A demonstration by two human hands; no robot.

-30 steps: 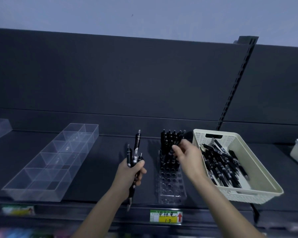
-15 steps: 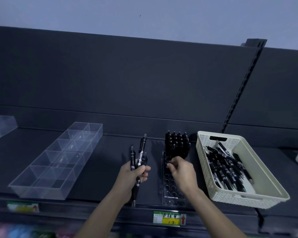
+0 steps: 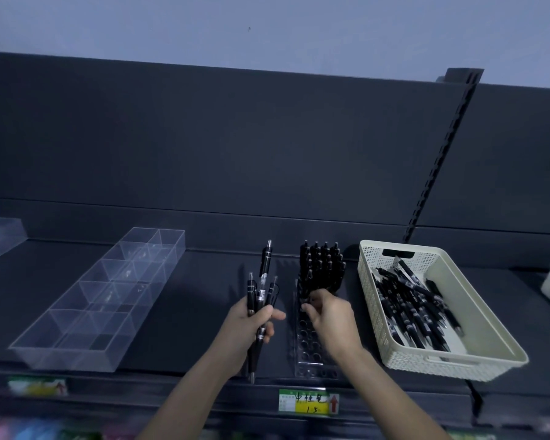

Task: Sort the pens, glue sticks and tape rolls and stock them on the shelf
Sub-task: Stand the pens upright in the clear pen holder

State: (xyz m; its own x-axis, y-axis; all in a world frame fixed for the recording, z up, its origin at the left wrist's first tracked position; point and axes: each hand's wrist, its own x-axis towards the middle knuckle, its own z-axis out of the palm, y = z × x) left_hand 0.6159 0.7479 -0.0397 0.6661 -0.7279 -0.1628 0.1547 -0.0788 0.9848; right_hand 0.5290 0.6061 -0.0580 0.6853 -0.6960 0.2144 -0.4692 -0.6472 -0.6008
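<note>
We are gripping a bundle of black pens (image 3: 261, 292) in our left hand (image 3: 250, 327), fingers and thumb wrapped around the barrels, the clicker ends pointing toward 12 o'clock and the tips hanging down past the front edge of the dark shelf (image 3: 197, 312). One pen is sticking up higher than the rest of the bundle. At 3 o'clock from that hand, just beside it, our right hand (image 3: 331, 317) is hovering over the clear pen rack (image 3: 308, 355), its fingers curled in against the lower parts of the standing pens (image 3: 323, 268). We cannot tell whether those fingers are pinching a pen or merely touching the cluster. The standing pens are filling the rack's 12 o'clock end, upright and packed close, while the holes toward 6 o'clock are showing open in front of the wrist. At 3 o'clock from the rack a cream perforated basket (image 3: 404, 360) is sitting on the shelf, holding a loose heap of black pens (image 3: 410, 315) lying mostly lengthwise. At 9 o'clock, well apart from the hands, a clear divided tray (image 3: 64, 358) is lying on the shelf at an angle. A green and yellow price label (image 3: 308, 403) is hanging on the shelf lip at 6 o'clock from the rack.
</note>
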